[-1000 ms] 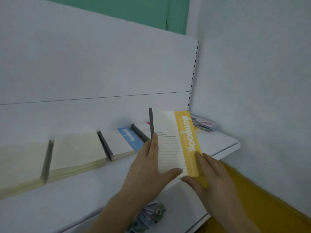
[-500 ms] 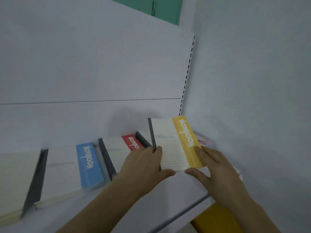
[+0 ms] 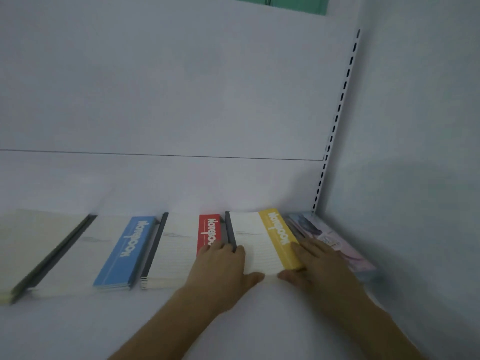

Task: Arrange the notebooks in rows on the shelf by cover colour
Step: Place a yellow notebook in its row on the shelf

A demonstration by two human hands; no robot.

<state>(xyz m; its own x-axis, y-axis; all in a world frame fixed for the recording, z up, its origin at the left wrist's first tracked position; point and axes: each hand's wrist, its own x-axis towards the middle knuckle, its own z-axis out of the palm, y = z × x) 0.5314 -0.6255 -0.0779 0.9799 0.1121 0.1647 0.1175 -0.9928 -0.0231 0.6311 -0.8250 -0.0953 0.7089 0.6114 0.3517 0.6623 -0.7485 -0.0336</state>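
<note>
1. Where the shelf (image 3: 78,328) meets the right wall, the yellow notebook (image 3: 262,245) lies flat on a stack, its near edge towards the person.
2. Left hand (image 3: 223,271): fingers extended flat across the notebook's dark spine, thumb at the near edge. Nothing is gripped.
3. Right hand (image 3: 319,266): fingers extended flat along the yellow band, thumb at the near edge.
4. Left of this stack, in order: red notebook (image 3: 209,232), blue notebook (image 3: 124,253), cream notebook (image 3: 28,245).
5. Right of this stack: pastel booklets (image 3: 337,242) against the wall.
</note>
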